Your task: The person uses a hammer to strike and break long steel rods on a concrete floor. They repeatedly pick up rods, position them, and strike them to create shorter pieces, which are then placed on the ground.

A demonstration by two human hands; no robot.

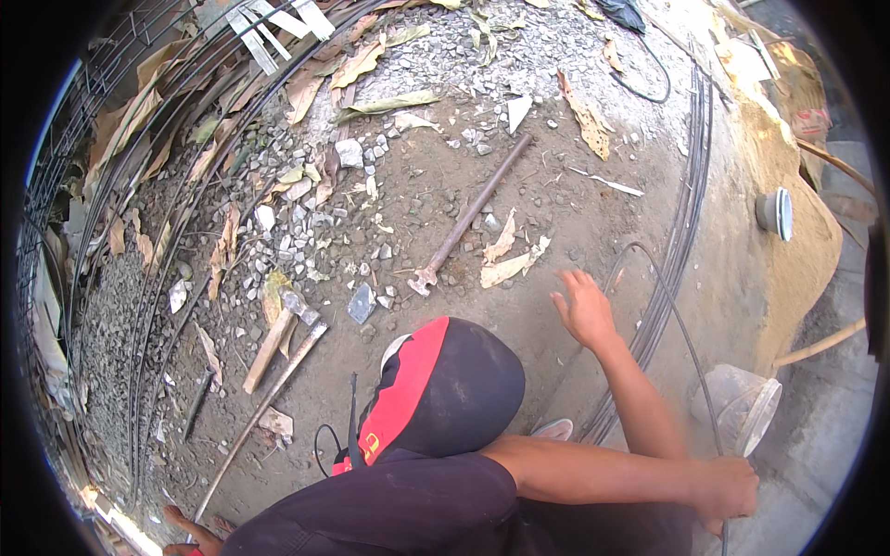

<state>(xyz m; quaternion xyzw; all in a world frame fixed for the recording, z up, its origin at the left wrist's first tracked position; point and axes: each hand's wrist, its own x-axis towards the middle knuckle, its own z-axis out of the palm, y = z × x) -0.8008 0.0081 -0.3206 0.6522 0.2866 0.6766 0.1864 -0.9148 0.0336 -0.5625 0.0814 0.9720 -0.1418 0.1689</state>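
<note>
My left arm reaches across to the right, and my left hand (728,489) is closed in a fist around a thin dark metal rod (684,324). The rod bends over in a hook-like curve at its upper end and shows again below the fist. My right hand (586,308) is open above the dirt, fingers apart and holding nothing. It is nearest to the rod's curved end and a bundle of long dark rods (681,232) on the ground. Left of it is a rounded black and red fabric thing (468,389); what it covers is hidden.
A rusty-headed hammer (473,215) and a long-handled tool (269,398) lie among gravel and dry leaves. A whitish bucket (739,408) and a small grey container (774,215) stand at right, near sand (797,269). Wire mesh (88,111) fills the far left.
</note>
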